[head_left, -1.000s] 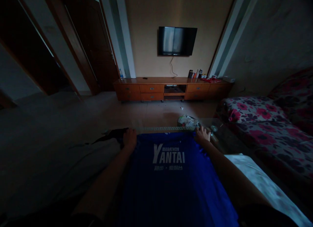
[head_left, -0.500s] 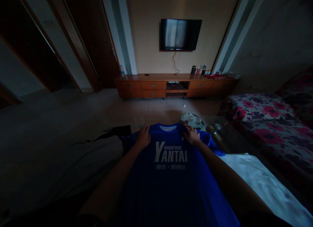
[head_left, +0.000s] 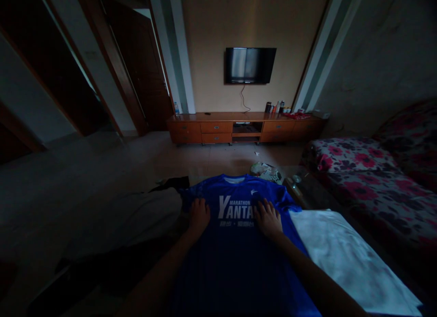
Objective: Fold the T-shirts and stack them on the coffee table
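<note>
A blue T-shirt [head_left: 235, 258] with white "Marathon Yantai" lettering lies spread out, its collar at the far end. My left hand [head_left: 199, 217] rests on the left side of its chest, fingers lying on the fabric. On the right, my right hand [head_left: 269, 218] lies with spread fingers over the end of the lettering. Neither hand grips the cloth. White cloth [head_left: 355, 258] lies to the right of the shirt, and dark cloth [head_left: 174, 182] shows beyond its left sleeve.
A glass-topped table [head_left: 316, 189] holds the clothes, with a patterned bag [head_left: 265, 171] near the collar. Flowered sofa [head_left: 365, 171] at right. Ahead are a wooden cabinet [head_left: 216, 127] with bottles [head_left: 278, 107] and a wall television [head_left: 250, 65].
Both hands have slid from the shoulders of the shirt down onto its chest, nearer to me. The view has tilted up slightly, and the collar area lies flatter.
</note>
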Motion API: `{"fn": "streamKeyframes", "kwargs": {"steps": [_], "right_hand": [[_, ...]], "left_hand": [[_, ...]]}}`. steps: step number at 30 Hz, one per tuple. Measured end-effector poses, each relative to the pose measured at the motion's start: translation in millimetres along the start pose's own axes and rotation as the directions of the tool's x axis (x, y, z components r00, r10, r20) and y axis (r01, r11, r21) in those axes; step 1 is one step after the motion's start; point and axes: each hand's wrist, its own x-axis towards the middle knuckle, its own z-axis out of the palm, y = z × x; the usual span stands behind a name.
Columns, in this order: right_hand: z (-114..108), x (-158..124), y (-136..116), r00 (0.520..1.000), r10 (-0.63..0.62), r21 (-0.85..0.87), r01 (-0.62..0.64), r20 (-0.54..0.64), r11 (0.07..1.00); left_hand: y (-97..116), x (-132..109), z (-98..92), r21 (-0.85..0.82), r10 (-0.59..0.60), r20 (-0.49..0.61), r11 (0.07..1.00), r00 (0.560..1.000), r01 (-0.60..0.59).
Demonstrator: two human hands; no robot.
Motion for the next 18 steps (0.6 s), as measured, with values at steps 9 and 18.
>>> {"fn": "streamKeyframes", "kwargs": {"steps": [9,18], "right_hand": [[-1.8,-18.1,5.9,0.996,0.082,-0.011,-0.082,0.028,0.997],[-5.1,-18.5,0.9,0.994,0.106,-0.004,-0.106,0.022,0.994]], "left_hand": [[-30.9,9.1,-5.3,-0.108,-0.343,-0.107,0.937,0.933,0.332],[-54.9,45.6,4.8,-0.341,-0.563,-0.02,0.781,0.826,0.524]]}}
